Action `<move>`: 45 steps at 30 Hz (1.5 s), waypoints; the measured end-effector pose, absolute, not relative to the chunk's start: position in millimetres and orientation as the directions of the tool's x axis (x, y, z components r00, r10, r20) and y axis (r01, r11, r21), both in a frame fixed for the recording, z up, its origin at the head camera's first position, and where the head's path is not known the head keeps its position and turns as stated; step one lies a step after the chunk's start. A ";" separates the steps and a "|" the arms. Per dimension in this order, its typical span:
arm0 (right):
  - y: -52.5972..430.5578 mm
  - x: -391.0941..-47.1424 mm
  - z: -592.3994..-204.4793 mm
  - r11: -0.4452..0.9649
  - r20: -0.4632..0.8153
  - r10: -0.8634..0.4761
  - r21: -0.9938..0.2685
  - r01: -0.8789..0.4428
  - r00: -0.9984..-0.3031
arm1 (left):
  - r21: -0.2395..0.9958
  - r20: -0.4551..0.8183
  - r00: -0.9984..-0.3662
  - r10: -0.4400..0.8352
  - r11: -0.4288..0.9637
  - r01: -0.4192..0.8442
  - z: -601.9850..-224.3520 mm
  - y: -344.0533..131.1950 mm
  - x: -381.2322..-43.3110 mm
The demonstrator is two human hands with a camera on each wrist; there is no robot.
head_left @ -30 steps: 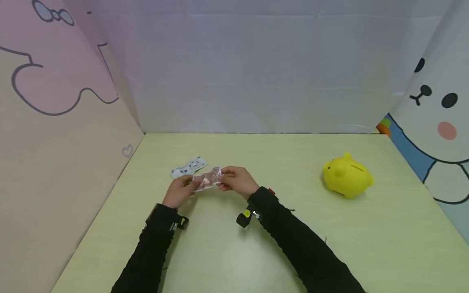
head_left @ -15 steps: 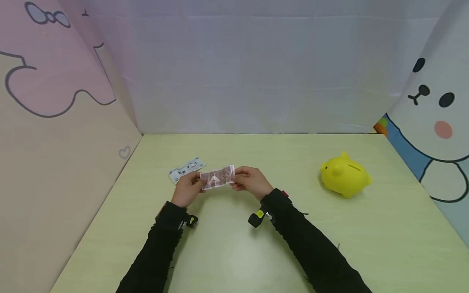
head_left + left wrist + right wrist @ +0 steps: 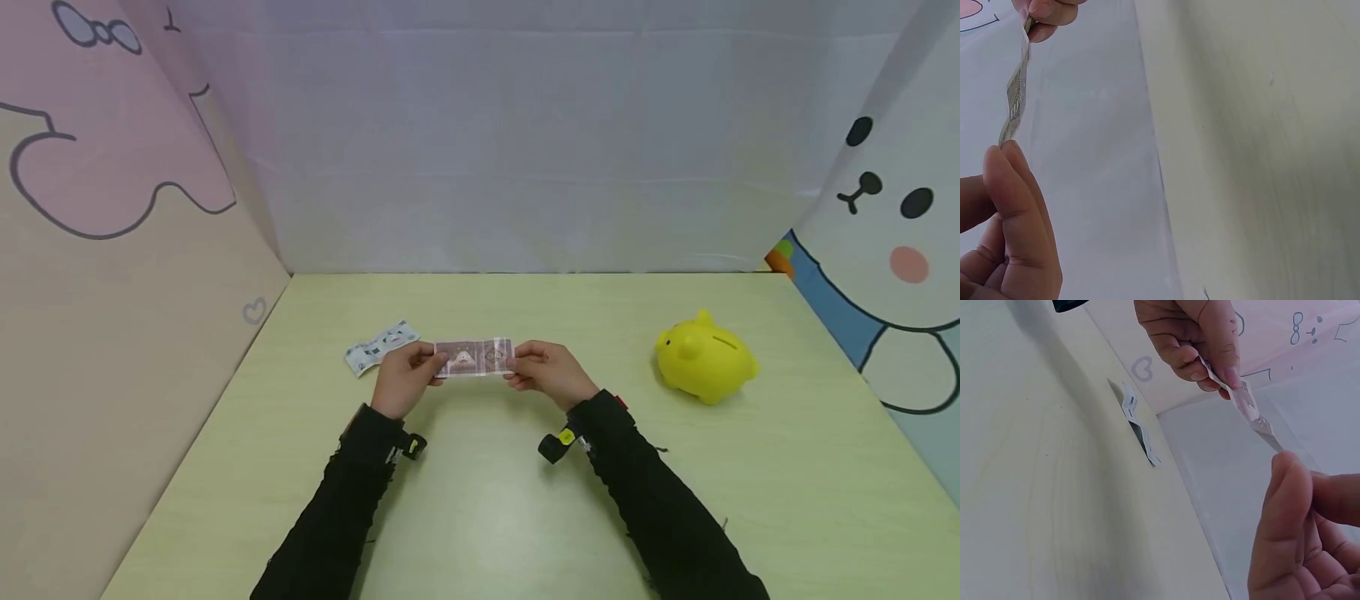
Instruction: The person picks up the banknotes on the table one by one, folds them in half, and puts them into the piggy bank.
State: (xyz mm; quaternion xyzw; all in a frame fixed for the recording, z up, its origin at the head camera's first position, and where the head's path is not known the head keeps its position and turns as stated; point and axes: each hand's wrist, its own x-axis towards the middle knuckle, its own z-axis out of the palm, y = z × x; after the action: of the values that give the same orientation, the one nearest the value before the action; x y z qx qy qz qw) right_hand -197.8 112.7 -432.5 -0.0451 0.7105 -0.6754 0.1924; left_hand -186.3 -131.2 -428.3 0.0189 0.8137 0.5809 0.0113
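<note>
A creased pinkish-brown banknote [image 3: 474, 357] with a white border is stretched between both hands above the table in the head view. My left hand [image 3: 405, 379] pinches its left end between thumb and fingers. The right end is pinched by my right hand [image 3: 553, 375]. Seen edge-on in the left wrist view, the banknote [image 3: 1016, 94] is wavy along its folds. A second, bluish-white banknote [image 3: 382, 347] lies on the table just behind my left hand. The right wrist view shows that bluish-white note [image 3: 1138, 425] bent in zigzag folds.
A yellow piggy bank [image 3: 705, 360] with a slot in its back stands toward the right of the pale wooden table [image 3: 480, 517]. A white sheet [image 3: 480, 150] hangs behind the table, with cartoon-printed panels on both sides.
Both hands have moved right with the pinkish-brown banknote, away from the bluish-white one. The held note has become straighter and more level. The piggy bank has stayed in place.
</note>
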 end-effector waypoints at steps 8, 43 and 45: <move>133.2 -196.5 -430.9 0.060 -0.203 -0.331 -0.979 0.194 -0.922 | 0.956 0.004 -0.999 0.051 0.291 0.019 -425.5 -115.8 -186.6; 185.7 -192.1 -407.5 0.057 -0.081 -0.289 -0.996 0.067 -0.954 | 0.961 0.126 -0.980 0.153 0.226 0.159 -401.9 -61.7 -184.3; 185.3 -191.5 -407.0 0.055 -0.063 -0.278 -0.997 0.050 -0.958 | 0.960 0.130 -0.979 0.154 0.227 0.163 -400.9 -62.1 -184.4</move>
State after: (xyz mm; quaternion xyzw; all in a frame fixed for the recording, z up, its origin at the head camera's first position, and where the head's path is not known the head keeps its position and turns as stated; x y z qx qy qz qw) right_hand -191.5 185.3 -407.0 -0.0797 0.7164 -0.6826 0.1201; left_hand -184.4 -62.1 -400.9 0.1015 0.7831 0.6135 -0.0037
